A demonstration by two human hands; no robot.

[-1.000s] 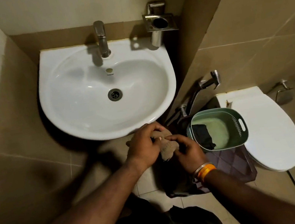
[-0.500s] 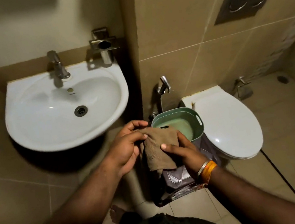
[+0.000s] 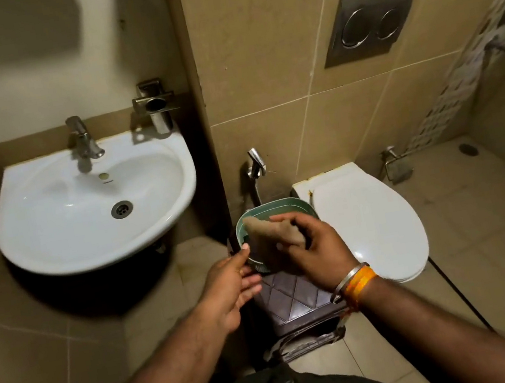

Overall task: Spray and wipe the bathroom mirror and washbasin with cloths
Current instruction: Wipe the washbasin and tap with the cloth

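Cloth of brownish, crumpled fabric (image 3: 272, 238) sits in the right hand (image 3: 317, 247), whose fingers (image 3: 282, 219) are clamped on it, holding it over the rim of a round grey-green plastic basket (image 3: 280, 204); the wrist behind carries a metal bangle and an orange thread band (image 3: 358, 284); the left hand (image 3: 232, 286) is just beside the cloth, palm up and fingers spread apart, gripping nothing; under both hands stands a dark brown plastic stool with a diamond-pattern top (image 3: 292, 305), and the basket rests on it (how much of the seat it covers is hidden by the hands); farther left hangs the white ceramic washbasin (image 3: 59, 223), dry-looking, with a chrome tap (image 3: 82, 139) at its back edge; to the right is the white toilet with its lid closed (image 3: 370, 221); above it a steel flush plate (image 3: 369, 21) is set in the beige tiled wall.
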